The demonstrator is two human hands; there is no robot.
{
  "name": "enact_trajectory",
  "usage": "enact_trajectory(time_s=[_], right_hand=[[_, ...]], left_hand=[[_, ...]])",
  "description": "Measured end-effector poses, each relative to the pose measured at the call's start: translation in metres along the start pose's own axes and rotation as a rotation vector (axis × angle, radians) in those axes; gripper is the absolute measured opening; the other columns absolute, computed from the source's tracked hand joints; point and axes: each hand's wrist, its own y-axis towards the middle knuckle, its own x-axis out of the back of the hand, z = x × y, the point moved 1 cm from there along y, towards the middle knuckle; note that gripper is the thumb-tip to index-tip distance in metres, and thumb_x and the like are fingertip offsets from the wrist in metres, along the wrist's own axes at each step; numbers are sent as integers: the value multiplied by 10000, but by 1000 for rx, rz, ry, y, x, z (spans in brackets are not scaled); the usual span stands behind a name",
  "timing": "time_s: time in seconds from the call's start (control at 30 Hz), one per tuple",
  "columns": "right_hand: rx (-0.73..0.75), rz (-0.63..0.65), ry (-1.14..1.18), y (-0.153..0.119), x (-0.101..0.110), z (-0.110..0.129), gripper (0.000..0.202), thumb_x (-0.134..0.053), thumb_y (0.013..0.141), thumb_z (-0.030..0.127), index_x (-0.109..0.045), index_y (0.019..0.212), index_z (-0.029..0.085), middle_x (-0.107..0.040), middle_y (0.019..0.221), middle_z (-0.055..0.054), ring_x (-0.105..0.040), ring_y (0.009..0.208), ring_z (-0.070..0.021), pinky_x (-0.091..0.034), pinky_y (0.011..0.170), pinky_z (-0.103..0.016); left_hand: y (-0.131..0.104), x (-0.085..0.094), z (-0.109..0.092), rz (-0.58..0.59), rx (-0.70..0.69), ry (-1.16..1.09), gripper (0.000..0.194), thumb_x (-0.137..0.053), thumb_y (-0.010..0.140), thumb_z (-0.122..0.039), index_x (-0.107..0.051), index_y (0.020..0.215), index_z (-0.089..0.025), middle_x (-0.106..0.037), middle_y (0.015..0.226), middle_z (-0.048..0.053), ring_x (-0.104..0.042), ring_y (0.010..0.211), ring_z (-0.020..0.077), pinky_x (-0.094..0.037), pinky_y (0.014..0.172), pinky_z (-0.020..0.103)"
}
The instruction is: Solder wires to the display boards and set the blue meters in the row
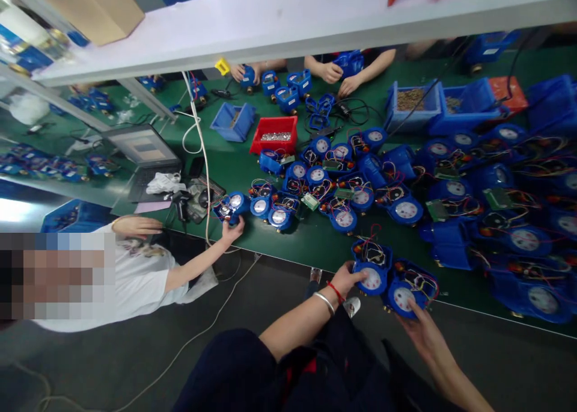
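Observation:
At the near edge of the green bench, my left hand [346, 281] grips a blue water meter [370, 278], its thumb lying over the round white dial. A red cord and a silver bangle circle that wrist. My right hand [417, 322] holds a second blue water meter [402, 298], the thumb on its dial and the other fingers mostly hidden below. The two meters sit side by side, close together. Both housings are uncovered, with thin coloured wires showing beside the dials.
Many blue meters [455, 189] crowd the bench's right side. Beyond them stand a red bin [274, 135] and blue bins [412, 108]. To the left, a co-worker's hand [233, 228] touches a meter near a laptop [144, 153]. A shelf [288, 21] spans overhead; people work opposite.

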Motion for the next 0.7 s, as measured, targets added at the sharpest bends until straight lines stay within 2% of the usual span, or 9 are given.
enact_trajectory(time_s=[0.1,0.17,0.23,0.3,0.43,0.53,0.6,0.7], right_hand=[[-22,24,-38,-15,3,-12,513,-806,575,384,-646,1041,241,-677,1126,-65,-589,1151,-300,-552,897,-378],[-35,65,-77,-27,-6,-15,530,-814,573,380,-637,1055,250,-683,1114,-56,-610,1121,-290,-560,882,-357],[-54,148,-136,-38,-25,-16,546,-808,592,390,-615,1084,257,-687,1111,-46,-631,1088,-280,-567,867,-347],[-69,250,-184,-45,-53,-16,559,-794,618,400,-589,1115,249,-689,1112,-52,-642,1067,-284,-568,859,-357],[-48,397,-251,-43,-120,-17,573,-769,655,397,-556,1154,214,-680,1140,-84,-641,1067,-290,-549,890,-374],[-13,444,-290,-33,-163,-18,555,-735,689,409,-539,1167,206,-671,1159,-99,-639,1073,-288,-537,908,-380],[13,451,-306,-26,-184,-16,554,-718,705,421,-529,1180,207,-661,1180,-100,-633,1085,-282,-533,914,-373],[55,454,-350,-17,-204,-14,581,-698,717,440,-512,1217,211,-647,1210,-90,-621,1106,-275,-527,922,-366]], left_hand=[[-35,25,3,28,2,-58,500,-837,582,-195,-621,1031,-148,-664,1062,173,-650,955,296,-490,903,443],[-57,47,0,25,-9,-95,536,-849,580,-243,-619,1055,-147,-664,1071,169,-657,954,299,-498,904,453],[-73,71,-7,-8,-37,-121,599,-861,572,-284,-604,1093,-138,-665,1082,166,-657,971,295,-488,933,454],[-82,95,-17,-62,-65,-134,638,-861,580,-326,-587,1120,-127,-668,1083,165,-657,977,290,-481,950,455],[-75,136,-49,-164,-107,-136,622,-849,610,-343,-572,1123,-126,-663,1114,155,-659,973,262,-497,937,412],[-60,158,-74,-206,-117,-124,613,-849,617,-297,-564,1131,-126,-669,1094,143,-668,922,237,-518,903,393],[-50,168,-89,-220,-116,-113,614,-845,625,-274,-558,1146,-123,-674,1071,139,-673,891,232,-531,877,395],[-41,175,-105,-230,-112,-97,615,-839,635,-265,-556,1161,-121,-678,1051,137,-676,876,237,-543,849,399]])
